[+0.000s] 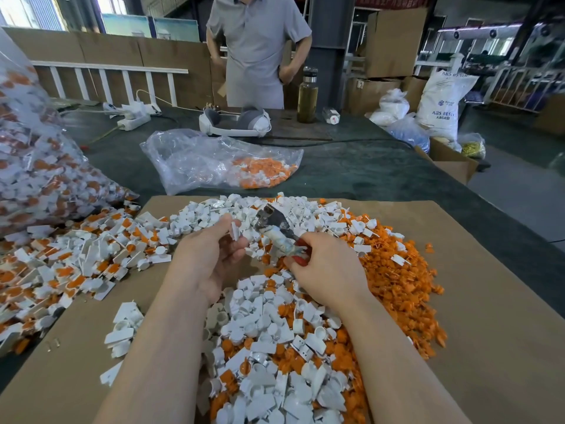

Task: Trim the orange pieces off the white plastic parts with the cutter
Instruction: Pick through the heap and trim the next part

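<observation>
Head view: we are working over a sheet of brown cardboard (477,301) lying on a dark green table (351,169). At frame center our left hand (211,255) is pinching a small white plastic part (235,231) between thumb and fingertips, holding it upright above the pile. Just right of it our right hand (327,264) is gripping the cutter (276,229) by its red handles, fingers curled round them; the tape-wrapped metal head is pointing toward the upper left, close to the held part but not touching it.

Below and around the hands we are seeing a heap of trimmed white parts (275,341) mixed with orange pieces, and at right a denser spread of orange pieces (397,270). At left an untrimmed white-and-orange pile (70,261) is spilling from a large clear bag (33,166). A second clear plastic bag (214,163) with orange and white parts is lying at upper center. Behind it we are seeing a white headset (235,122), a glass bottle (307,96), a power strip (134,121), and a person in a grey shirt (256,50) standing at the far edge.
</observation>
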`<state>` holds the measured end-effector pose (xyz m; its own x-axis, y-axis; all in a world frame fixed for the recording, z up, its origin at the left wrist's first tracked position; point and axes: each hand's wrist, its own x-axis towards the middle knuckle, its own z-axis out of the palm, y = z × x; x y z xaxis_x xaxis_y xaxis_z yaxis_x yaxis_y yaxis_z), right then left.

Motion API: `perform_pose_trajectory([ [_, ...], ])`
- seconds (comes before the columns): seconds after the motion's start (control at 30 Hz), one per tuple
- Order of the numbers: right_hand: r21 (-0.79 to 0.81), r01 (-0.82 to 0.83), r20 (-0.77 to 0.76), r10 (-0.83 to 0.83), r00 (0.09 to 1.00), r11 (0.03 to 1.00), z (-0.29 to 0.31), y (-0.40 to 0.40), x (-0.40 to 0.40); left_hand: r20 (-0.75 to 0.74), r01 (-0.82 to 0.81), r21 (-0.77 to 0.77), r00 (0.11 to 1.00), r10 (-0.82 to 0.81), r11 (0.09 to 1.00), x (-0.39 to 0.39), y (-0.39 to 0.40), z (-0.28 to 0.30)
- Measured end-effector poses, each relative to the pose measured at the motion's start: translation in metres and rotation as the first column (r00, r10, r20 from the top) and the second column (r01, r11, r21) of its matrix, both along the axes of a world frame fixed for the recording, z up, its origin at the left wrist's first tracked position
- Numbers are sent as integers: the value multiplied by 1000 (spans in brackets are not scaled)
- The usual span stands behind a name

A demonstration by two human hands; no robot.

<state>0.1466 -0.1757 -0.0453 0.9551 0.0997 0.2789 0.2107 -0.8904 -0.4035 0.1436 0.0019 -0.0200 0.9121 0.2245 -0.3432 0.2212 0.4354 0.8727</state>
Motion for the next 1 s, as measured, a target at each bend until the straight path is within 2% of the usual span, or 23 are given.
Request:
perform_pose_trajectory([
  [0.17, -84, -16, -28, 14, 1000, 996, -2, 2, 0, 56, -19, 12, 998, 18, 1000, -1, 2, 0],
  [0.33, 23, 11, -24, -11, 1000, 1000, -1, -3, 1, 13, 9, 63, 1000, -10, 998, -1, 0, 0],
  [0.43, 38, 63, -50, -61, 997, 997, 0, -10, 3, 30, 1, 200, 1000, -8, 980, 0, 0, -3],
  [0.5, 56, 78, -59, -75, 995, 995, -1, -13, 5, 71, 8, 435, 997, -43, 901, -1, -1, -5],
  [0.6, 76, 68, -56, -64, 996, 995, 0, -13, 5, 72, 74, 744, 979, -189, 665, -4, -6, -9],
  [0.67, 82, 30, -54, -25, 998, 996, 1, -11, 4, 37, 116, 816, 967, -252, 566, -4, -11, -11],
  [0.73, 66, -23, -41, 26, 999, 998, 1, -7, 3, 21, 124, 838, 966, -259, 531, -2, -14, -13],
  [0.87, -5, -121, -16, 121, 993, 993, -2, 3, 3, 62, 12, 849, 991, -121, 528, 1, -8, -15],
  [1.0, -106, -134, -13, 134, 991, 985, -5, 8, 3, 143, -129, 763, 989, 30, 633, 3, 3, -13],
])
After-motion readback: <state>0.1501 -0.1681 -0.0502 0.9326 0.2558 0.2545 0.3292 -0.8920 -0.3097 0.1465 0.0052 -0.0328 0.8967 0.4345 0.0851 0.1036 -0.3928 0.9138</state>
